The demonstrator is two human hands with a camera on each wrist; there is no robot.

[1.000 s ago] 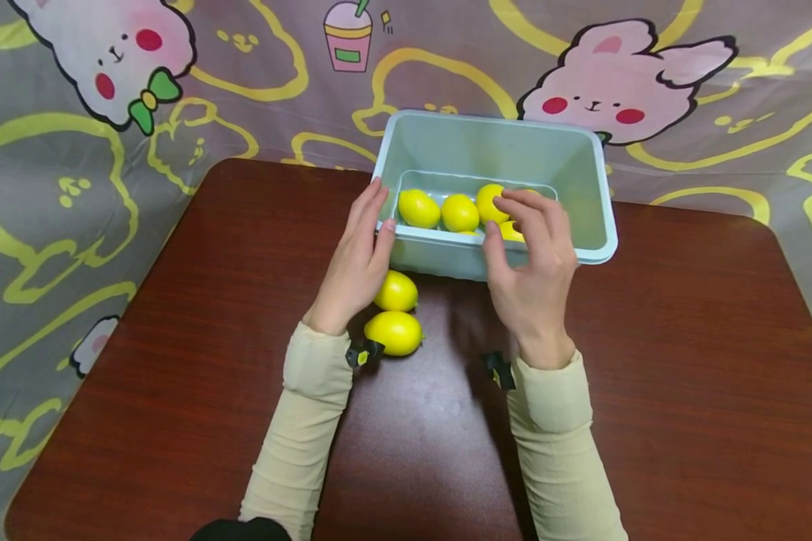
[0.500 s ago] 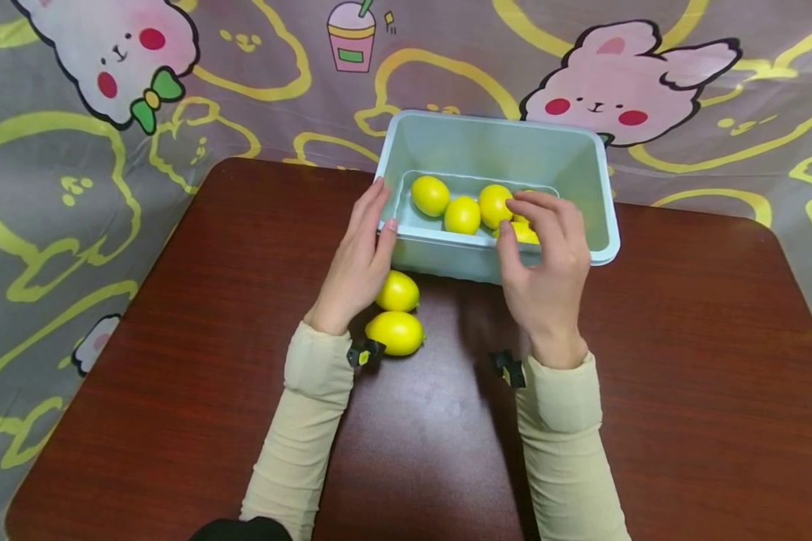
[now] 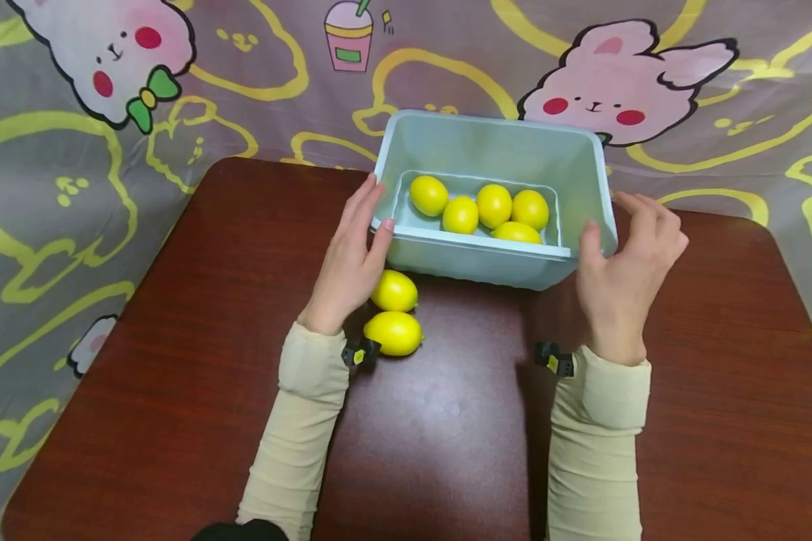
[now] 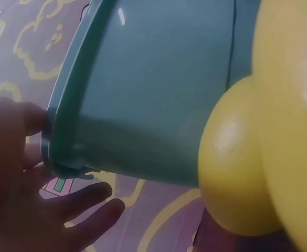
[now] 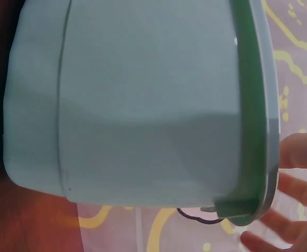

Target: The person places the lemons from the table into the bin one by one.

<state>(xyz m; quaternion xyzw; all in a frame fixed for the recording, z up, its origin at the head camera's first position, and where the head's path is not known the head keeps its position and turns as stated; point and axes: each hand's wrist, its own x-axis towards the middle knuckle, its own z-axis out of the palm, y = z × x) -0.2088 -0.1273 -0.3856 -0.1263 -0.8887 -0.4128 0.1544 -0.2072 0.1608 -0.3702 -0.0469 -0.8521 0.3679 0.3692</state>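
A pale blue-green plastic bin stands toward the back of the table, with several lemons on its floor. My left hand holds the bin's near left corner, thumb at the front rim and fingers along the outer side; the left wrist view shows the fingers reaching past the rim. At the opposite corner is my right hand, thumb apart from its bent fingers, fingertips right at the right rim. Two more lemons lie on the table by the left wrist, one partly behind the hand; they loom large in the left wrist view.
The dark reddish-brown table has rounded corners. A patterned cloth with cartoon rabbits hangs right behind the bin and down the left side. Small black cameras sit on both wrists.
My right hand has left the space over the bin and moved right to its near right corner. Inside, the leftmost lemon has shifted back and right. The left hand stays at its corner.
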